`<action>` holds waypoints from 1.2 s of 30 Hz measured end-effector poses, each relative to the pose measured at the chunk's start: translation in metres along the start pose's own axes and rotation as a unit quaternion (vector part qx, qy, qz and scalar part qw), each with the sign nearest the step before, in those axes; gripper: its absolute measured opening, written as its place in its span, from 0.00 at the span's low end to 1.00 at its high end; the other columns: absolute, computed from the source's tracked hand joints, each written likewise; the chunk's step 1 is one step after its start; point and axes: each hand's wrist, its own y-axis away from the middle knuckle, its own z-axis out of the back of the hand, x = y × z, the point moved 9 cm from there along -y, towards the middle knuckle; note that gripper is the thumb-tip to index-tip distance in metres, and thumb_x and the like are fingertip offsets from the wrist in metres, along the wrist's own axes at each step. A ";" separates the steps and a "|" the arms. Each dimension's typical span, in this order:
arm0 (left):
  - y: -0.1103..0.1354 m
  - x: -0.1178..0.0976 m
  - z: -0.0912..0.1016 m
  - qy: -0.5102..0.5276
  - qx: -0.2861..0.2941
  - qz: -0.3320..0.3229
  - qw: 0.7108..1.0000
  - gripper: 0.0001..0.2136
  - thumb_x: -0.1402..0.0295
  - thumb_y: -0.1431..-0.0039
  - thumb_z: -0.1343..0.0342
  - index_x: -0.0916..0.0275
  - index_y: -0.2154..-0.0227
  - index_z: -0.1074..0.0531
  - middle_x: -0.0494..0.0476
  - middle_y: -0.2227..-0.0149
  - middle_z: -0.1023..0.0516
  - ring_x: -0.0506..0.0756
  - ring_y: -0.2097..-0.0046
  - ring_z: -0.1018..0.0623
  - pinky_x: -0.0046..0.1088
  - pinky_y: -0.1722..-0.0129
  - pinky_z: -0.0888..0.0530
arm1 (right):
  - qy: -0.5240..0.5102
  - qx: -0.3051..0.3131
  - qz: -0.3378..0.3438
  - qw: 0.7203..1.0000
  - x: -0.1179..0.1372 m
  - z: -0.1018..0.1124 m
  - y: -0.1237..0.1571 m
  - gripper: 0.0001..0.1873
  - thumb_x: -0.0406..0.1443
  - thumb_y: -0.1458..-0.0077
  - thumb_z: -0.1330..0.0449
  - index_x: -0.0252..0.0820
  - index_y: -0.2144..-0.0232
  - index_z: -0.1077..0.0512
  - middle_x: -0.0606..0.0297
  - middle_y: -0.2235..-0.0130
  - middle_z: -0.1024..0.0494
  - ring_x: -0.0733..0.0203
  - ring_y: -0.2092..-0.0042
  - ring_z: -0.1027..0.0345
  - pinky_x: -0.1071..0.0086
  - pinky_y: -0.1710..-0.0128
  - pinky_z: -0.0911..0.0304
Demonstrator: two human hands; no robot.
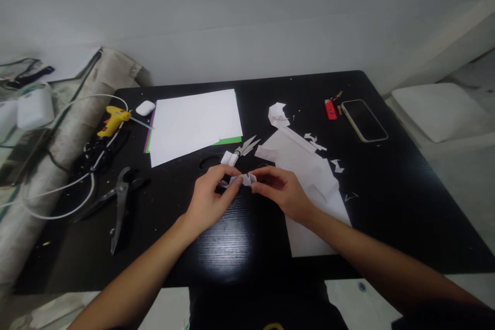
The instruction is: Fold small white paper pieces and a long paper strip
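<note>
Between both hands, above the middle of the black table, is a small folded piece of white paper (pixel 246 180). My left hand (pixel 214 193) pinches its left part between thumb and fingers. From the other side my right hand (pixel 284 191) grips its right end with thumb and forefinger. Just beyond the left fingers lies another folded white paper piece (pixel 229 158). Scissors (pixel 247 147) rest behind it, blades pointing away to the right, handles partly hidden. A white paper sheet (pixel 309 232) with cut pieces on it lies under my right wrist.
A stack of paper (pixel 195 124), white on top, lies at the back left. Left of it are a yellow glue gun (pixel 113 120), a white earbud case (pixel 145 108) and pliers (pixel 121 201). Crumpled paper (pixel 278 115), a red lighter (pixel 330 109) and a phone (pixel 364 120) lie toward the right.
</note>
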 end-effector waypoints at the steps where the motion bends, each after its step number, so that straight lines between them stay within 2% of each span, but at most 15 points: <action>1: 0.000 0.000 0.000 -0.001 -0.001 0.001 1.000 0.04 0.67 0.32 0.41 0.61 0.61 0.22 0.55 0.62 0.18 0.54 0.61 0.20 0.30 0.61 0.26 | -0.001 0.002 -0.004 1.000 0.001 0.000 0.000 0.12 0.40 0.47 0.26 0.46 0.60 0.17 0.64 0.63 0.17 0.60 0.61 0.22 0.62 0.53 0.26; 4: 0.000 0.000 0.000 -0.004 -0.001 0.001 1.000 0.04 0.67 0.32 0.41 0.60 0.61 0.22 0.54 0.62 0.18 0.53 0.61 0.20 0.29 0.61 0.26 | -0.002 -0.002 -0.011 1.000 0.002 0.001 0.002 0.10 0.42 0.44 0.28 0.45 0.62 0.17 0.65 0.64 0.17 0.60 0.64 0.23 0.63 0.56 0.27; 14: 0.001 -0.004 -0.001 -0.003 0.003 -0.024 1.000 0.03 0.69 0.32 0.40 0.60 0.60 0.22 0.54 0.61 0.17 0.53 0.60 0.19 0.30 0.59 0.24 | -0.033 -0.011 -0.029 0.999 -0.005 0.004 -0.002 0.09 0.41 0.46 0.26 0.45 0.64 0.18 0.68 0.66 0.19 0.64 0.67 0.26 0.67 0.61 0.28; 17: 0.001 -0.012 0.001 -0.005 -0.006 -0.071 0.997 0.03 0.71 0.32 0.39 0.60 0.59 0.22 0.54 0.61 0.17 0.53 0.59 0.19 0.31 0.57 0.24 | -0.061 -0.002 -0.054 0.997 -0.012 0.002 -0.003 0.11 0.42 0.46 0.26 0.44 0.63 0.18 0.66 0.64 0.19 0.62 0.63 0.24 0.68 0.61 0.26; 19: 0.002 -0.021 0.004 -0.009 -0.018 -0.125 0.992 0.05 0.75 0.33 0.38 0.60 0.58 0.22 0.54 0.60 0.17 0.54 0.56 0.19 0.34 0.51 0.24 | -0.095 0.001 -0.086 0.992 -0.018 0.000 -0.002 0.14 0.43 0.47 0.25 0.44 0.61 0.18 0.65 0.62 0.19 0.61 0.61 0.23 0.68 0.61 0.24; 22: 0.005 -0.032 0.006 -0.026 -0.024 -0.187 0.982 0.09 0.78 0.34 0.39 0.59 0.56 0.22 0.54 0.58 0.17 0.54 0.53 0.19 0.41 0.42 0.26 | -0.155 0.013 -0.145 0.977 -0.026 -0.005 -0.001 0.18 0.44 0.49 0.24 0.42 0.60 0.19 0.66 0.64 0.19 0.63 0.64 0.21 0.70 0.62 0.23; 25: 0.008 -0.034 0.005 -0.072 -0.020 -0.214 0.974 0.11 0.79 0.33 0.41 0.58 0.54 0.22 0.55 0.57 0.18 0.54 0.54 0.19 0.46 0.39 0.28 | -0.201 0.039 -0.187 0.961 -0.029 -0.011 0.001 0.21 0.44 0.49 0.23 0.40 0.57 0.20 0.65 0.65 0.18 0.64 0.65 0.20 0.72 0.62 0.23; 28: 0.012 -0.036 0.004 -0.116 -0.017 -0.241 0.964 0.12 0.78 0.33 0.42 0.56 0.52 0.22 0.55 0.55 0.18 0.55 0.52 0.19 0.48 0.37 0.29 | -0.223 0.046 -0.197 0.954 -0.030 -0.011 0.001 0.21 0.39 0.49 0.23 0.39 0.55 0.22 0.64 0.65 0.16 0.65 0.65 0.20 0.73 0.61 0.23; 32: 0.012 -0.035 0.002 -0.146 -0.016 -0.236 0.960 0.13 0.77 0.33 0.42 0.54 0.51 0.22 0.55 0.54 0.18 0.55 0.51 0.19 0.49 0.35 0.30 | -0.229 0.038 -0.187 0.955 -0.030 -0.007 0.000 0.19 0.36 0.48 0.24 0.41 0.55 0.22 0.67 0.66 0.17 0.66 0.66 0.21 0.73 0.61 0.24; 36: 0.007 -0.029 0.004 -0.146 -0.025 -0.183 0.972 0.11 0.75 0.33 0.42 0.54 0.52 0.24 0.54 0.55 0.17 0.57 0.51 0.19 0.49 0.35 0.31 | -0.212 0.045 -0.163 0.963 -0.025 -0.007 -0.001 0.19 0.37 0.48 0.24 0.43 0.55 0.22 0.68 0.66 0.17 0.65 0.65 0.21 0.71 0.60 0.23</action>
